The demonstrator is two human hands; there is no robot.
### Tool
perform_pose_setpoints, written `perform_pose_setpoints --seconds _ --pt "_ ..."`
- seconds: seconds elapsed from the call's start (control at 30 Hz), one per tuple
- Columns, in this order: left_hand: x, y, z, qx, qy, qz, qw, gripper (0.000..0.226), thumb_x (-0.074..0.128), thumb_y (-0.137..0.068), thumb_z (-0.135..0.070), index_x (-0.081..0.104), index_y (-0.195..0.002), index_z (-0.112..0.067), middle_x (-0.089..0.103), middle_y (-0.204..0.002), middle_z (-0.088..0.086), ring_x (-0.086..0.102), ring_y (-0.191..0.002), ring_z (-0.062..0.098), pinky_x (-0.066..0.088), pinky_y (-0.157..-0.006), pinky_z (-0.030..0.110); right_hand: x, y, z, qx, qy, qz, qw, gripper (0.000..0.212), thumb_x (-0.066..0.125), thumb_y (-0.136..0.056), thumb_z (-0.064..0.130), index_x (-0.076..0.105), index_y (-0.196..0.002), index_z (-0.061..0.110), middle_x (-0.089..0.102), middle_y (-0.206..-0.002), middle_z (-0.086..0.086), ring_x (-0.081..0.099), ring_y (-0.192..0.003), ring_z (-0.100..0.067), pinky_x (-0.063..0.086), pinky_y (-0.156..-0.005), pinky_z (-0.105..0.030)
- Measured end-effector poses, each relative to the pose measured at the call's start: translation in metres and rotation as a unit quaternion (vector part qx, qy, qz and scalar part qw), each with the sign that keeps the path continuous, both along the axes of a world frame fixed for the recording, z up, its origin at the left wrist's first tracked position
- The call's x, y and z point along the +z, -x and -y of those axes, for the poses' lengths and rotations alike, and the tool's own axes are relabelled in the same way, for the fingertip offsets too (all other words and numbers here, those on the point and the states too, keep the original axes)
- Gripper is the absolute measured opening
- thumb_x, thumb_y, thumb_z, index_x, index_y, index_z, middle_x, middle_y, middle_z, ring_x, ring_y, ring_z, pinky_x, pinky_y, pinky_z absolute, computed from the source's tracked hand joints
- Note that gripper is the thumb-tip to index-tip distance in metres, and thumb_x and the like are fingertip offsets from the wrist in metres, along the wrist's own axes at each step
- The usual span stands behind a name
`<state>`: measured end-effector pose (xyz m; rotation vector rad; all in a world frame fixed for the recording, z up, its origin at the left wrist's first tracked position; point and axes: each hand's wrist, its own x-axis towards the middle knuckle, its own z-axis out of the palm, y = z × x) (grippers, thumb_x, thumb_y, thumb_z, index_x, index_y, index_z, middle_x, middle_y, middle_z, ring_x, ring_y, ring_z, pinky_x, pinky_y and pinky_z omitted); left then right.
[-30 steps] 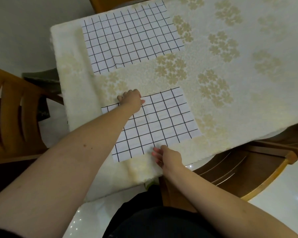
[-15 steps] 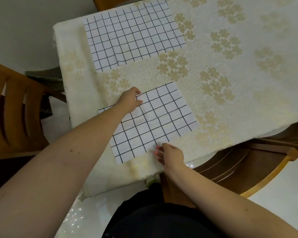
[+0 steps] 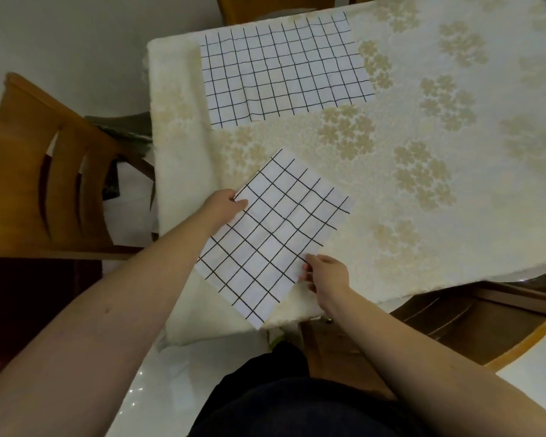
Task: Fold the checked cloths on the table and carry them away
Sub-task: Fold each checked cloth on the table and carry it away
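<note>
A folded white cloth with a black check [image 3: 273, 234] lies turned at a slant near the table's front left corner, its lower corner past the table edge. My left hand [image 3: 223, 205] pinches its left edge with thumb on top. My right hand [image 3: 325, 274] grips its right edge, fingers curled under it. A second, larger checked cloth [image 3: 284, 72] lies spread flat at the far left of the table, apart from both hands.
The table carries a cream cloth with gold flower patterns [image 3: 423, 171]. A wooden chair [image 3: 41, 184] stands to the left, another [image 3: 473, 323] at the front right, and a third chair back [image 3: 265, 4] behind the table. The floor is pale and glossy.
The near cloth has turned from lying square to lying slanted and has come toward the table's front edge. Both hands now hold its edges instead of resting on it.
</note>
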<state>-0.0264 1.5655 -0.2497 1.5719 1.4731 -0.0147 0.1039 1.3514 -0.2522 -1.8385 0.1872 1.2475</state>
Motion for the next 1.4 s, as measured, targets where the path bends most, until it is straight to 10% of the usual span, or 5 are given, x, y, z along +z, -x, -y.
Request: perform_pose_setpoints --seconds 0.2,0.33,0.7,1.0,1.4 --pt "-0.002 0.031 0.022 0.098 0.060 0.097 0.989 0.053 0.068 -0.089 -0.029 0.052 -0.136 -0.007 0.055 -0.131 0.002 0.053 -0.116 0.019 0.042 -0.101 0.033 0.008 -0.041 0.003 0.076 -0.007 0.039 0.996 0.017 0.070 -0.088 0.020 0.064 -0.081 0.006 0.050 -0.062 -0.006 0.044 -0.054 -0.018 0.039 -0.051 -0.029" --pt "-0.003 0.042 0.046 0.156 0.070 0.146 0.974 0.049 0.072 -0.086 -0.016 0.051 -0.129 -0.015 0.060 -0.116 0.009 0.060 -0.094 0.016 0.048 -0.076 0.025 0.013 -0.068 -0.002 0.095 -0.003 0.045 0.994 0.015 0.072 -0.086 0.018 0.069 -0.091 0.005 0.056 -0.067 -0.006 0.048 -0.055 -0.018 0.045 -0.053 -0.026" --pt "0.030 0.048 0.065 0.130 0.019 0.230 0.964 0.033 0.072 -0.085 -0.009 0.064 -0.113 -0.022 0.066 -0.103 0.011 0.060 -0.093 0.018 0.046 -0.085 0.029 0.049 -0.095 -0.016 0.138 -0.168 0.143 0.965 0.026 0.073 -0.085 0.018 0.067 -0.111 0.019 0.063 -0.077 -0.006 0.055 -0.058 -0.014 0.048 -0.057 -0.027" --pt "0.106 0.019 0.030 -0.004 -0.223 0.110 0.969 0.021 0.076 -0.082 -0.019 0.071 -0.101 -0.027 0.059 -0.077 -0.008 0.053 -0.067 0.005 0.038 -0.059 0.004 0.116 -0.136 -0.051 0.258 -0.250 0.339 0.869 0.015 0.073 -0.084 0.024 0.071 -0.098 0.029 0.064 -0.084 0.005 0.056 -0.059 -0.004 0.048 -0.059 -0.018" --pt "0.109 -0.004 0.032 -0.076 -0.475 0.078 0.873 0.017 0.073 -0.081 -0.010 0.077 -0.095 -0.019 0.054 -0.103 0.003 0.047 -0.097 0.018 0.035 -0.086 0.017 0.098 -0.163 -0.027 0.265 -0.276 0.568 0.728 0.006 0.076 -0.082 0.021 0.073 -0.087 0.019 0.058 -0.100 0.003 0.055 -0.084 -0.011 0.044 -0.069 -0.022"
